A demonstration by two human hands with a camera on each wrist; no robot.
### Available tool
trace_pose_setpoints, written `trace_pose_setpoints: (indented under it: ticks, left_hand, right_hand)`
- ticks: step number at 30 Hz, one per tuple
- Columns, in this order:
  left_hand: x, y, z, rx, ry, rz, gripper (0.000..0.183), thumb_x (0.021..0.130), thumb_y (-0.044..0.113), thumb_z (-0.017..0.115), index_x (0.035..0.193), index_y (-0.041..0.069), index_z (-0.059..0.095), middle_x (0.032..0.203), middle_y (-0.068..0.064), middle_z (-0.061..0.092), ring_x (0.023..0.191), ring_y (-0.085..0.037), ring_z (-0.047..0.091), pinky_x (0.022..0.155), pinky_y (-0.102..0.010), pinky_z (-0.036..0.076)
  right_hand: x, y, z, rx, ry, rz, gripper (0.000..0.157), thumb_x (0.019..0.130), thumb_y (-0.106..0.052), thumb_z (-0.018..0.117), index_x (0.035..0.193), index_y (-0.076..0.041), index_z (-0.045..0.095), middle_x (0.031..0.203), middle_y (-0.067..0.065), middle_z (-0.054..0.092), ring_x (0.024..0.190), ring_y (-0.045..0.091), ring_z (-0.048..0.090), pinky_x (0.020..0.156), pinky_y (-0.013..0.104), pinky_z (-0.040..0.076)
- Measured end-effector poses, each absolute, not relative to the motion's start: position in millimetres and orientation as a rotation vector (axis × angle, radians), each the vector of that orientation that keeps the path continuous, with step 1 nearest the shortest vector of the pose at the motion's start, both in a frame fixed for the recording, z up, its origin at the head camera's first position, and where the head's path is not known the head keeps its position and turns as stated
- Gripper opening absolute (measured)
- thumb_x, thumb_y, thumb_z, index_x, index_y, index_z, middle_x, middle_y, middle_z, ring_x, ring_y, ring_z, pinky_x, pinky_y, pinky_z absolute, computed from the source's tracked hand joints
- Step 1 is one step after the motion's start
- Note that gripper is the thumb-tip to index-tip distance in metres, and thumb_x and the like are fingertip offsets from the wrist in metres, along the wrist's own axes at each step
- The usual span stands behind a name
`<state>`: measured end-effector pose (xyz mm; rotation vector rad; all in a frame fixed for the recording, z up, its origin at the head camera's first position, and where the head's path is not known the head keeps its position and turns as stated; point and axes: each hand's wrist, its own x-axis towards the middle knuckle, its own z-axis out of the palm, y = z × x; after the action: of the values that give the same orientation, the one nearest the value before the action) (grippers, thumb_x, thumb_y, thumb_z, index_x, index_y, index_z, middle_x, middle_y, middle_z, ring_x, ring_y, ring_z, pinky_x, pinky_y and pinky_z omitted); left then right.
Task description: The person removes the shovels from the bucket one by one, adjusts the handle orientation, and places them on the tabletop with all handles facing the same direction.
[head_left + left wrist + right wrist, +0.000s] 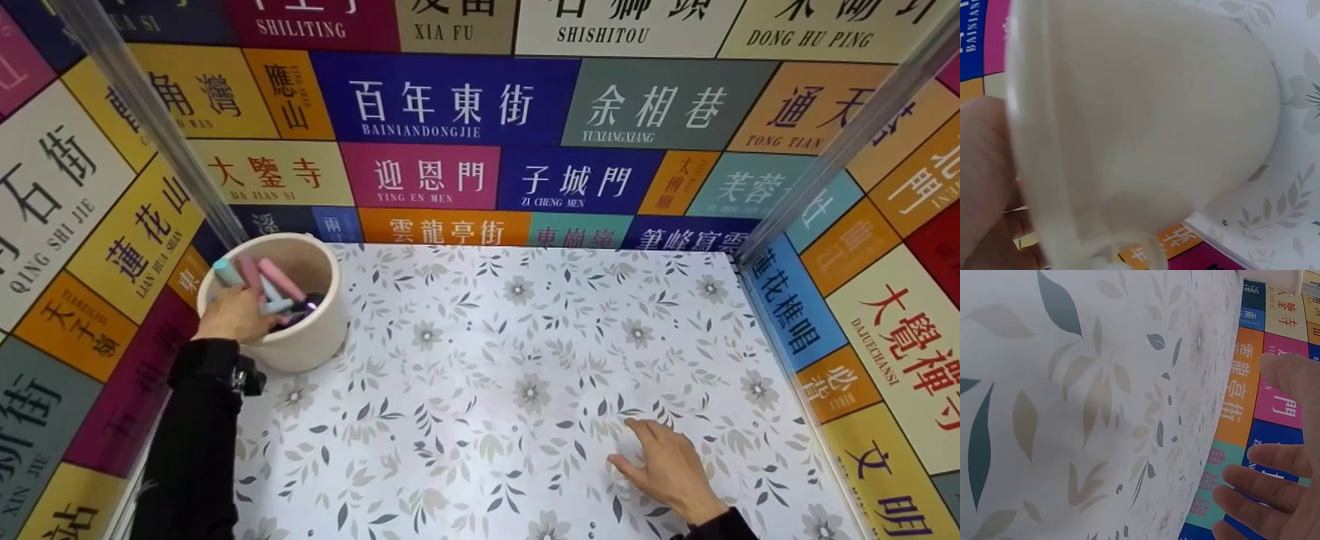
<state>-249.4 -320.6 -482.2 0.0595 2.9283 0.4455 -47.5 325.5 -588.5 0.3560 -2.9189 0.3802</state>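
In the head view, my left hand (236, 315) reaches over the near rim of a cream bucket (307, 349), its fingers down among several marker-like sticks. A pink stick (281, 279) leans against the inside wall, a turquoise-ended one (223, 268) stands at the left, and a blurred mauve one (250, 274) rises by my fingers. Lower down are a light blue piece (277, 305) and a dark one (306, 303). My fingertips are hidden, so I cannot tell whether they grip a stick. My right hand (667, 465) hovers over the floral surface, fingers spread, holding nothing.
White floral sheeting (480, 360) covers the work surface. Panels with colourful place-name signs (442, 101) stand at the back and both sides. Clear corner posts rise at the left (161, 127) and right (847, 135). The bucket stands in the back left corner.
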Motion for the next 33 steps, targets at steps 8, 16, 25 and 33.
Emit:
trace_pose_setpoints:
  ticks: [8, 16, 25, 33]
  left_hand:
    - [-247.0, -322.9, -498.4, -0.032, 3.002, 0.419, 0.072, 0.094, 0.02, 0.075, 0.143, -0.02, 0.041, 0.112, -0.049, 0.061, 0.099, -0.063, 0.063, 0.084, -0.069, 0.053]
    - [-255.0, -306.0, -512.3, -0.176, 3.206, 0.335, 0.089, 0.086, 0.0, 0.066, 0.156, -0.017, 0.015, 0.101, -0.052, 0.062, 0.092, -0.064, 0.065, 0.076, -0.067, 0.055]
    - [-258.8, -300.2, -516.3, -0.254, 3.225, 0.329, 0.076, 0.094, 0.001, 0.056, 0.154, -0.018, 0.014, 0.119, -0.052, 0.06, 0.108, -0.062, 0.063, 0.085, -0.07, 0.054]
    - [-267.1, -294.7, -511.3, -0.163, 3.172, 0.249, 0.041, 0.094, 0.001, 0.058, 0.127, -0.023, 0.055, 0.121, -0.049, 0.06, 0.11, -0.061, 0.063, 0.083, -0.07, 0.055]
  right_hand:
    - [-44.6, 323.4, -591.4, 0.336, -2.978, 0.44, 0.058, 0.084, -0.037, 0.088, 0.128, -0.002, 0.071, 0.116, 0.018, 0.074, 0.104, 0.037, 0.072, 0.088, 0.054, 0.059]
    - [-43.3, 324.3, -590.2, 0.317, -2.983, 0.444, 0.058, 0.084, -0.036, 0.088, 0.127, -0.001, 0.071, 0.117, 0.02, 0.074, 0.105, 0.038, 0.072, 0.09, 0.054, 0.059]
    - [-43.3, 324.3, -589.9, 0.282, -3.01, 0.433, 0.059, 0.084, -0.037, 0.089, 0.128, -0.002, 0.071, 0.116, 0.017, 0.074, 0.097, 0.033, 0.073, 0.085, 0.051, 0.06]
    - [-42.9, 326.7, -590.1, 0.29, -3.0, 0.424, 0.059, 0.084, -0.038, 0.088, 0.128, -0.002, 0.071, 0.117, 0.018, 0.073, 0.103, 0.036, 0.072, 0.088, 0.054, 0.059]
